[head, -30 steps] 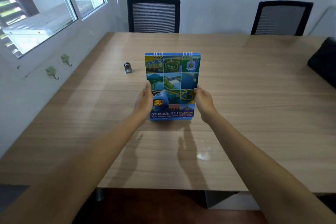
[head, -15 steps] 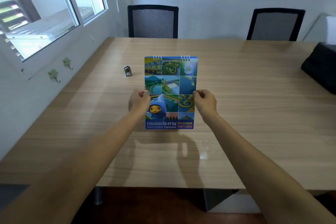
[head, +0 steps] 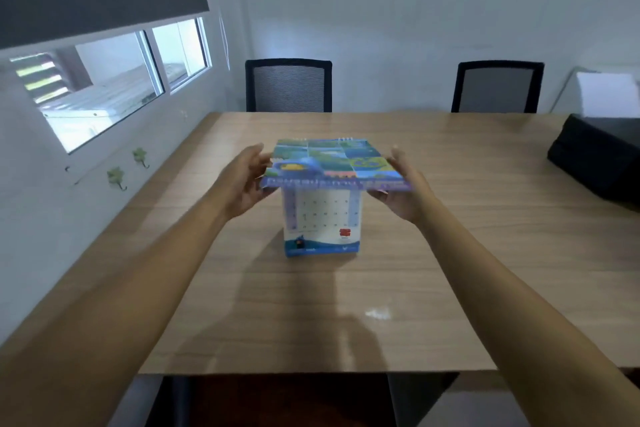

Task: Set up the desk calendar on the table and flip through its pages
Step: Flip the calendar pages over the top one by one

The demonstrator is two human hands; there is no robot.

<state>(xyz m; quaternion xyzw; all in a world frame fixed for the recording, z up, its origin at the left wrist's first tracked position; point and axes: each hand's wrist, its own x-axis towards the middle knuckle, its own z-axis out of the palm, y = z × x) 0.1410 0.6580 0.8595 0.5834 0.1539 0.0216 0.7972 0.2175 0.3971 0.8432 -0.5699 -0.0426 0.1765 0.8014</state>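
Wood-grain bench point(head: 450, 253) carries the desk calendar point(head: 322, 218), which stands upright near the middle, its date page facing the person and its base resting on the surface. Its picture cover point(head: 329, 163) is lifted almost level, hinged on the wire rings at its 12 o'clock edge. At the cover's 9 o'clock side the left hand point(head: 242, 184) has a wide grip, fingers spread and meeting the edge only lightly; whether it pinches the sheet I cannot tell through the blur. At 3 o'clock the right hand point(head: 405, 191) props that edge from below, grip loosely curled. To do this flip well, I judge both sides should rise evenly so the sheet does not twist on the rings, then the cover should go over the top and down the back, while the stand is kept from sliding or folding. Counted: one calendar, one lifted cover, two hands, two black chairs point(head: 289, 87) at the far side, one dark bag point(head: 595, 156) at 2 o'clock, two small green hooks point(head: 117, 177) on the wall at 9 o'clock.
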